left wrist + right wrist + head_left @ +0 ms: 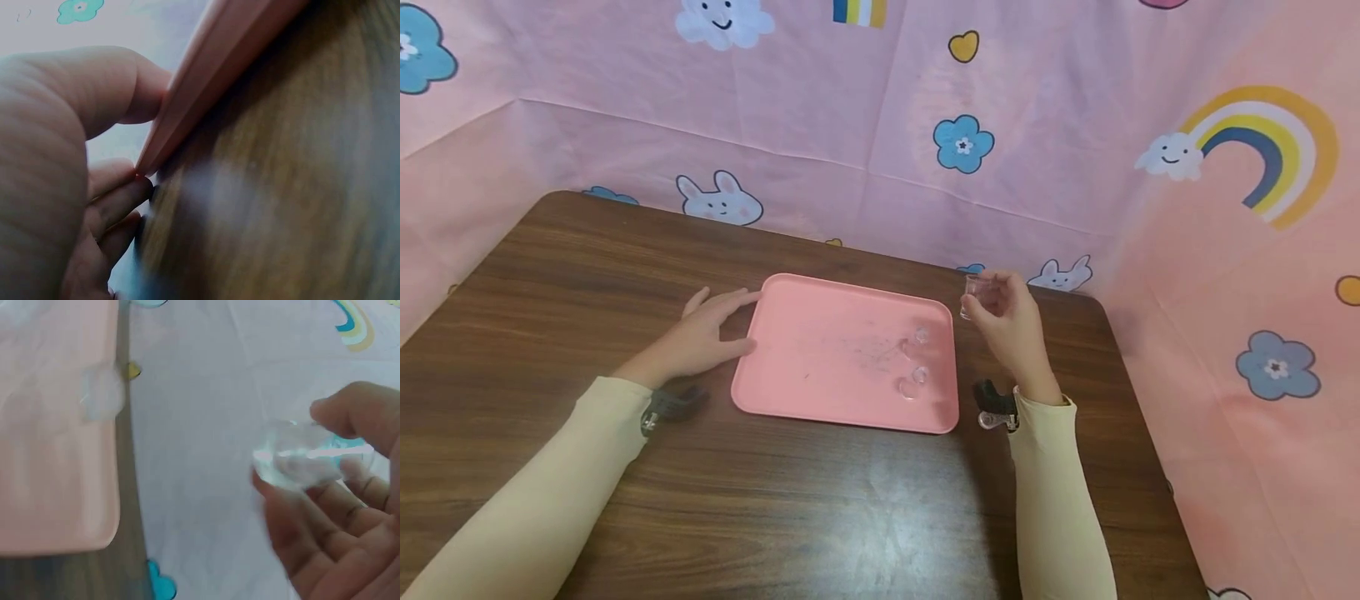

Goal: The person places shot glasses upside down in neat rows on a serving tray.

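Observation:
My right hand [1011, 325] holds a small clear shot glass [976, 293] between thumb and fingers, just past the right edge of a pink tray [820, 383]. The right wrist view shows the shot glass [312, 453] lying across the fingers, with the thumb against its side. Two more clear shot glasses stand on the tray's right part, a farther one [921, 336] and a nearer one [910, 388]. At the tray's left side, the thumb and fingertips of my left hand [703, 337] touch the rim [187, 87], the fingers loosely spread.
The tray lies on a dark brown wooden table [760, 508]. Behind and to the right hangs a pink patterned cloth [850, 125], close to the table's far edge. Black wrist mounts [996, 404] sit at both cuffs.

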Available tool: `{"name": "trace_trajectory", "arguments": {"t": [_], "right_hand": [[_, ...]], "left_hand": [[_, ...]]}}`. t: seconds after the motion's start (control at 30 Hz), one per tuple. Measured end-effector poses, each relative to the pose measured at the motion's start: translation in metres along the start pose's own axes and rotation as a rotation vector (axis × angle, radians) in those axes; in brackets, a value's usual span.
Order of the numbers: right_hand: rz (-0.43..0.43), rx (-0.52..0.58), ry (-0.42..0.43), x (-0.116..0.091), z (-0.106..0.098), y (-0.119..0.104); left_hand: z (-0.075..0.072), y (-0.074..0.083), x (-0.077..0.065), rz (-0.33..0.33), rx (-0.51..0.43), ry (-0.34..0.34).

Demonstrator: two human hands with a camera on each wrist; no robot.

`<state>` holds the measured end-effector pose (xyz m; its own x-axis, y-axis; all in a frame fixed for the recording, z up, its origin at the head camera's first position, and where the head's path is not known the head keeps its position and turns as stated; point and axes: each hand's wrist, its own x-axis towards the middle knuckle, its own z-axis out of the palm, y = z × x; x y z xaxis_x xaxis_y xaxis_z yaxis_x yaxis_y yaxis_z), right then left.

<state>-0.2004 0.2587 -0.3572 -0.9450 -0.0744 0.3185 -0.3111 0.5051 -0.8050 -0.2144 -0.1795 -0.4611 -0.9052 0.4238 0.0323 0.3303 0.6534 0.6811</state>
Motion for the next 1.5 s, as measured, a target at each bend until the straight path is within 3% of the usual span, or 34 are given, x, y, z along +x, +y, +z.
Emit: {"name": "trace_trajectory", "arguments": {"t": [0.07,0.2,0.43,0.67,0.77,1.0,1.2,1.5], "right_hand": [[-0.012,-0.012,-0.007,0.005,0.004,-0.007],[-0.027,-0.138,-0.078,0.008,0.013,-0.014],[0.030,-0.268,-0.172,0.004,0.005,0.005],[0.051,-0.322,-0.114,0.010,-0.006,0.012],[0.030,-0.329,-0.127,0.016,-0.001,0.008],[0.030,-0.337,-0.260,0.028,0.016,0.000],[-0.001,-0.373,-0.303,0.035,0.027,-0.004],[-0.010,-0.523,-0.410,0.045,0.042,0.003]], "left_hand": [[0.001,0.000,0.000,0.001,-0.001,0.001],[0.002,-0.001,-0.001,0.006,-0.006,0.003],[0.003,-0.003,-0.001,0.002,-0.009,0.008],[0.002,-0.003,0.000,0.002,-0.008,0.006],[0.001,-0.004,0.001,0.002,-0.006,0.006],[0.001,-0.004,0.002,0.003,0.000,0.005],[-0.001,0.000,0.002,-0.005,-0.001,0.006],[-0.001,0.002,0.001,-0.003,-0.005,0.004]]}}
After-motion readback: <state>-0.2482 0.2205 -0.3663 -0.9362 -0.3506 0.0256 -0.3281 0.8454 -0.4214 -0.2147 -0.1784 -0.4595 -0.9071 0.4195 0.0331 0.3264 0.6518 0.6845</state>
